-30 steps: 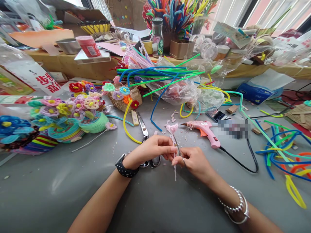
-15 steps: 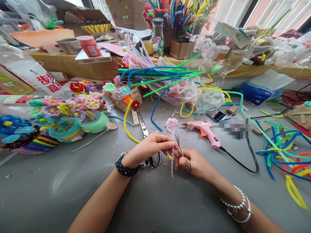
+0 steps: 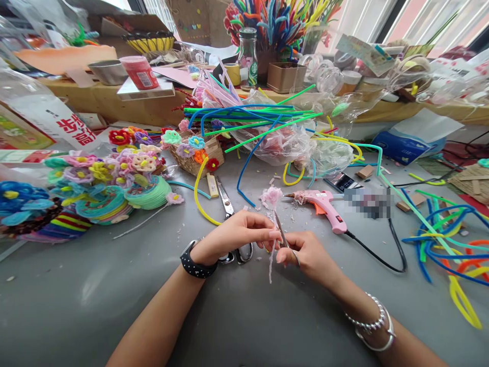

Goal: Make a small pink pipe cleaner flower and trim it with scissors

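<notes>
Pink flower (image 3: pixel 271 198), blades close to fingertips

Fuzzy and pale, the flower stands at the centre of the frame, its stem (image 3: pixel 271 267) running down through the left hand (image 3: pixel 244 232). That hand pinches the stem between thumb and fingers, leaving a loose tail hanging below. Just beside it, the right hand (image 3: pixel 305 255) grips small scissors (image 3: pixel 280 227), blades aimed upward by the stem. Whether the blades touch it, I cannot tell.

The left fingertips look most at risk: with the blades this near, a slip of the scissors or a twist of the thin stem could nick skin. A careless snip could also sever the stem or strip off too much fuzz.

Right of the flower lies the tip of a glue gun (image 3: pixel 326 209); contact between them is unclear. If the gun is hot, a sideways drift could scorch the fuzz or make it stick. Its cord (image 3: pixel 355 241), right of centre, could drag the gun if the right arm snags it.

Large scissors (image 3: pixel 227 205) lie left of centre, partly hidden by the left hand; a dropped wrist could knock them. A yellow pipe cleaner (image 3: pixel 196 192) curves up to them and could catch and shift if they move.
</notes>
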`<state>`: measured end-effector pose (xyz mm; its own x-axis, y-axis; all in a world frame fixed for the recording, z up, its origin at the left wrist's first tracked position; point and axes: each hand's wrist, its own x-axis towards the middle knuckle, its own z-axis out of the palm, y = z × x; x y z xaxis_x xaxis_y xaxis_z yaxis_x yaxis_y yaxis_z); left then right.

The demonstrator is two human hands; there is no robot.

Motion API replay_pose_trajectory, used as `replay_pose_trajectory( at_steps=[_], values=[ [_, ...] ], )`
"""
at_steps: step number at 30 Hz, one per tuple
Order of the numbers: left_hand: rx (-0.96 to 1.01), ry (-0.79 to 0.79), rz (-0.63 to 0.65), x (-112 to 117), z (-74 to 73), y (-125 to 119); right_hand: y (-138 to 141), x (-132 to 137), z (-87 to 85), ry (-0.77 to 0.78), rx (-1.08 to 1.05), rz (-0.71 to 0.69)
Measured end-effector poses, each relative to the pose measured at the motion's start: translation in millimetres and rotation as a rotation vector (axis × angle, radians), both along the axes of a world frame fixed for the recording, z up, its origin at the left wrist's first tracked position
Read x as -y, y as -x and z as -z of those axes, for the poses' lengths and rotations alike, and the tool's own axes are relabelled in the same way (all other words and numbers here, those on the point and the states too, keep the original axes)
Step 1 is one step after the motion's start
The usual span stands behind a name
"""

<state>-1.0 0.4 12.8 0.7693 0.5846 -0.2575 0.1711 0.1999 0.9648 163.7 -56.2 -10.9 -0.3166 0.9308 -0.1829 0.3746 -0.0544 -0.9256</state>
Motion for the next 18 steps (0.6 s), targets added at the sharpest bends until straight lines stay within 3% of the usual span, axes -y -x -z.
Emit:
replay_pose_trajectory(
  at_steps=[18],
  values=[
    [-0.03, 0.024, -0.032, 0.4, 2.6, -1.2, 1.0, 0.1, 2.2, -0.011, 0.101, 0.039]
  ],
)
